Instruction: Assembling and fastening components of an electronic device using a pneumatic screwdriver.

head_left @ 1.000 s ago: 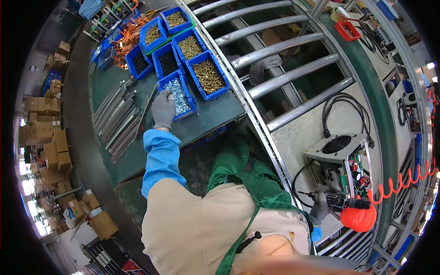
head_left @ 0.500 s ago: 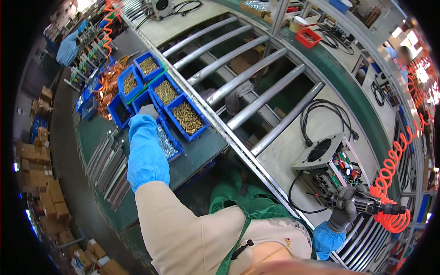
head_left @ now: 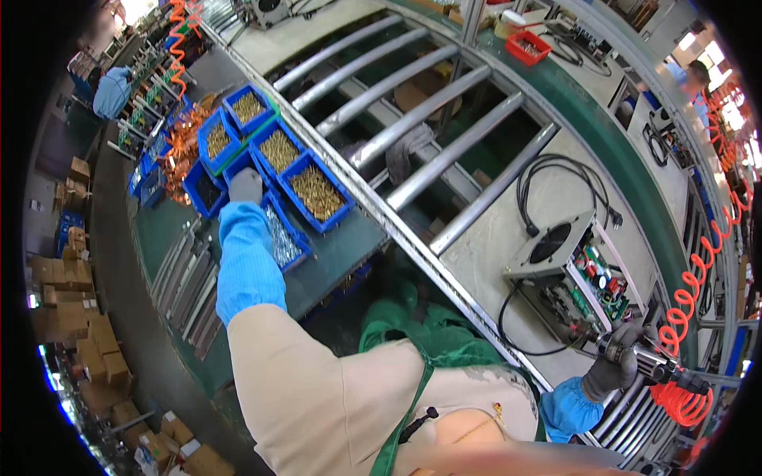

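My left hand (head_left: 245, 186), in a grey glove and blue sleeve cover, reaches into a blue bin in the middle of a cluster. Its fingers and whatever they touch are hidden from view. Around it stand a bin of brass-coloured screws (head_left: 319, 193), another of similar screws (head_left: 279, 151) and a bin of silvery screws (head_left: 282, 238). On the right, my gloved right hand (head_left: 611, 371) is wrapped round an air screwdriver (head_left: 652, 363). The tool's tip points left, near an opened metal case (head_left: 567, 266) with a fan and circuit board.
Metal rollers (head_left: 425, 107) cross the conveyor frame ahead. Dark strips (head_left: 186, 285) lie on the green bench at left, near a pile of copper-coloured parts (head_left: 184, 147). A black power cable (head_left: 524, 194) loops behind the case, and an orange coiled hose (head_left: 679, 317) hangs at right.
My left hand has drawn deeper into the middle bin, its glove now showing more from above. My right hand and the screwdriver have shifted slightly, the tool's rear end dipping lower.
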Tool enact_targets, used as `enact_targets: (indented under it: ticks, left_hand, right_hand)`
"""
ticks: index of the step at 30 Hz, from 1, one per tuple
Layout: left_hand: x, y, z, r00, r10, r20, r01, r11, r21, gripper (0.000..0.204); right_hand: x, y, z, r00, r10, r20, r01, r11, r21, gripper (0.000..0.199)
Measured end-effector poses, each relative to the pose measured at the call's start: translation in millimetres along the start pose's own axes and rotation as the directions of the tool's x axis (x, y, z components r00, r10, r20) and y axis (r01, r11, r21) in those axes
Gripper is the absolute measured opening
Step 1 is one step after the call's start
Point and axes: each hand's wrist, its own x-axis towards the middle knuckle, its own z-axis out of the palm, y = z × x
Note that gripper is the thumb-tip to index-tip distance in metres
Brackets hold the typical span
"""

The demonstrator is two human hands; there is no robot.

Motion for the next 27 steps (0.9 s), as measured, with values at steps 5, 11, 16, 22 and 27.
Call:
enact_targets:
  ticks: [5, 11, 16, 22, 27]
  left_hand:
    - [-52.9, 62.6, -29.9, 0.943, -0.06, -0.326, -0.047, 0.949, -0.311, 0.018]
    - [-182.5, 154.0, 8.1, 0.923, 0.252, -0.29, -0.338, 0.893, -0.298, 0.015]
    - [-208.1, 161.2, 66.7, 0.968, 0.243, -0.068, -0.249, 0.963, -0.101, 0.015]
    - [-207.4, 144.0, 68.3, 0.955, 0.146, -0.257, -0.199, 0.961, -0.194, 0.021]
    - [-201.7, 147.5, 70.9, 0.911, -0.123, -0.394, -0.097, 0.865, -0.493, 0.025]
  right_hand:
    - [8.4, -14.5, -20.4, 0.997, -0.038, 0.066, 0.038, 0.999, 0.001, 0.05]
    - [9.5, -33.1, -64.0, 0.992, -0.085, 0.093, 0.086, 0.996, -0.002, 0.046]
    - [6.1, -49.2, -92.8, 0.992, -0.112, 0.056, 0.112, 0.994, -0.002, 0.049]
    - [17.7, -66.0, -118.4, 0.969, -0.175, 0.173, 0.168, 0.984, 0.053, 0.051]
    - [15.5, -93.4, -145.4, 0.958, -0.23, 0.17, 0.22, 0.972, 0.076, 0.052]
